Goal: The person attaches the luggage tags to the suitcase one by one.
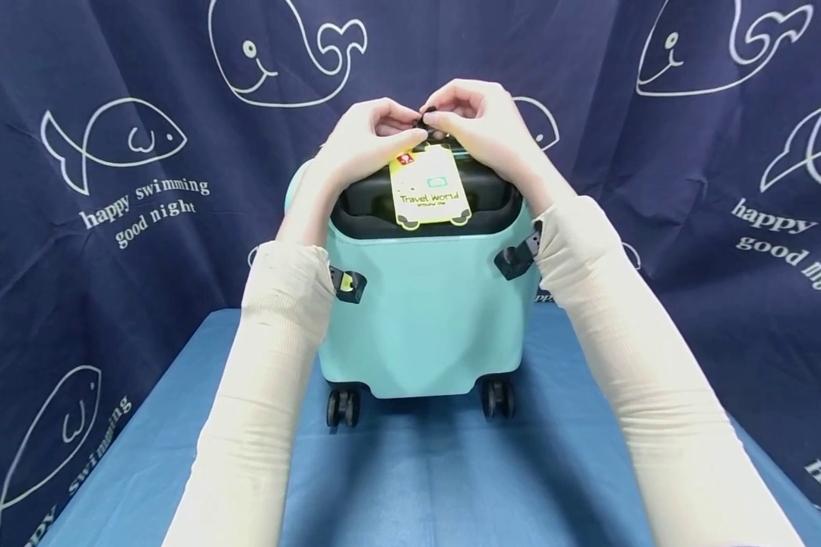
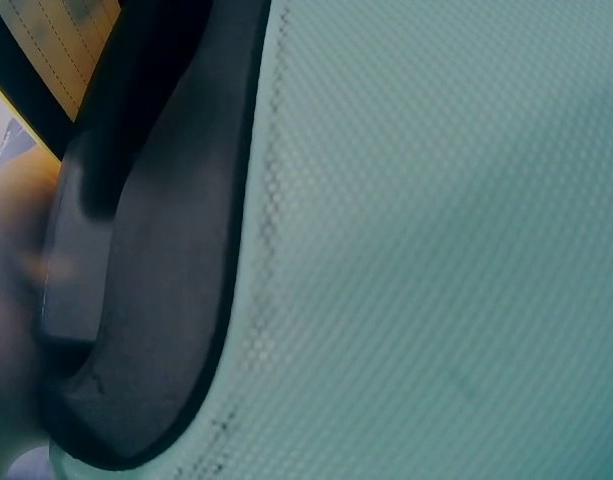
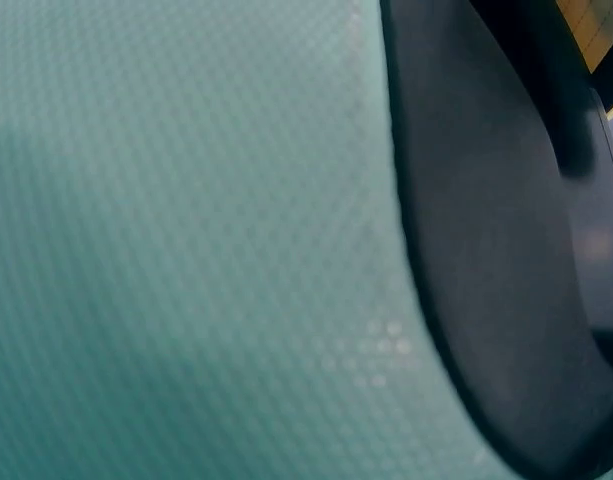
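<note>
Pinching a small black piece (image 1: 427,119) above the suitcase (image 1: 424,319), the left hand (image 1: 369,140) and right hand (image 1: 480,121) nearly meet; a yellow tag (image 1: 429,186) hangs before the suitcase's upper front, 2 wheel pairs (image 1: 343,408) under the suitcase.

A navy fabric curtain (image 1: 410,45) is hanging behind a blue cloth-covered desk (image 1: 417,486), displaying white-outlined whales (image 1: 280,57), fish (image 1: 119,137) and "happy swimming good night" lettering (image 1: 147,209).
</note>
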`<state>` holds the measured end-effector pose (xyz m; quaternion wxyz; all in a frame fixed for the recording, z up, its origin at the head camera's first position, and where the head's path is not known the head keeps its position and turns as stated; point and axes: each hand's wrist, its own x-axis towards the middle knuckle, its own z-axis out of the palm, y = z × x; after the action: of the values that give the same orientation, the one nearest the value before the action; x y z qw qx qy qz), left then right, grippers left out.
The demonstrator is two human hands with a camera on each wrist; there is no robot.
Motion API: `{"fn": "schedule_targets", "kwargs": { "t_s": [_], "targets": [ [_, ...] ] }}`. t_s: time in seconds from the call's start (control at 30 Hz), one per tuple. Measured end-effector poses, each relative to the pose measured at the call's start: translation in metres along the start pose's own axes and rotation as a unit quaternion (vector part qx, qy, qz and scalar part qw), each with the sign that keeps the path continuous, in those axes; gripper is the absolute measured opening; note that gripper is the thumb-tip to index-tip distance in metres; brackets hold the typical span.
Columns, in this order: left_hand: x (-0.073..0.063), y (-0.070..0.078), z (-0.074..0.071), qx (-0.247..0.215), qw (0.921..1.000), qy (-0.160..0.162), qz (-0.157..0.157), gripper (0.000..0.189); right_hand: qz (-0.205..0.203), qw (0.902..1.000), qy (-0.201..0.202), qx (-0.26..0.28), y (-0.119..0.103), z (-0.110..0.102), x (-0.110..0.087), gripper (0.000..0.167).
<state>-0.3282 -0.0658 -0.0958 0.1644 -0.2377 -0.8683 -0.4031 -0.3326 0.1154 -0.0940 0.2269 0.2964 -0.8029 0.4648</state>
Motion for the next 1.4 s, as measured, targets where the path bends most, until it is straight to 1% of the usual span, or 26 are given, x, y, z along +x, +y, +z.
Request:
{"fn": "schedule_targets", "kwargs": {
  "t_s": [0.2,0.37,0.5,0.63,0.9,1.07,1.23,1.4],
  "targets": [
    [-0.0005,-0.0001,-0.0021,0.016,0.9998,-0.005,-0.007,0.04,0.014,0.9999,0.002,-0.005,-0.0022,0.0017,0.0003,0.015],
    [-0.0006,-0.0015,-0.0033,0.025,0.9996,-0.004,-0.007,0.042,0.01,0.9998,-0.011,-0.012,-0.0037,0.0011,-0.0007,0.021],
    [-0.0004,-0.0016,-0.0033,0.021,0.9998,-0.004,-0.007,0.042,0.006,0.9996,-0.022,-0.018,-0.0032,0.0,-0.0014,0.025],
    [-0.0008,-0.001,-0.0039,0.017,0.9998,-0.008,-0.008,0.041,0.009,0.9995,-0.018,-0.023,-0.0028,0.0002,-0.0003,0.024],
    [-0.0002,-0.0015,-0.0032,0.029,0.9995,-0.009,-0.001,0.038,0.013,0.9999,-0.004,0.002,-0.0024,0.0014,0.0003,0.02],
    [-0.0002,-0.0024,-0.0044,0.034,0.9994,-0.009,0.0,0.039,0.024,0.9995,-0.01,0.015,-0.0035,0.0024,0.0009,0.019],
    [-0.0001,-0.002,-0.0039,0.039,0.9992,-0.004,-0.002,0.041,0.02,0.9995,-0.023,-0.004,-0.004,0.0007,0.0002,0.023],
    [0.0,-0.0003,-0.0039,0.04,0.9992,-0.002,-0.003,0.039,0.015,0.9993,-0.022,-0.026,-0.0044,-0.0004,0.0006,0.025]
  ]
}}
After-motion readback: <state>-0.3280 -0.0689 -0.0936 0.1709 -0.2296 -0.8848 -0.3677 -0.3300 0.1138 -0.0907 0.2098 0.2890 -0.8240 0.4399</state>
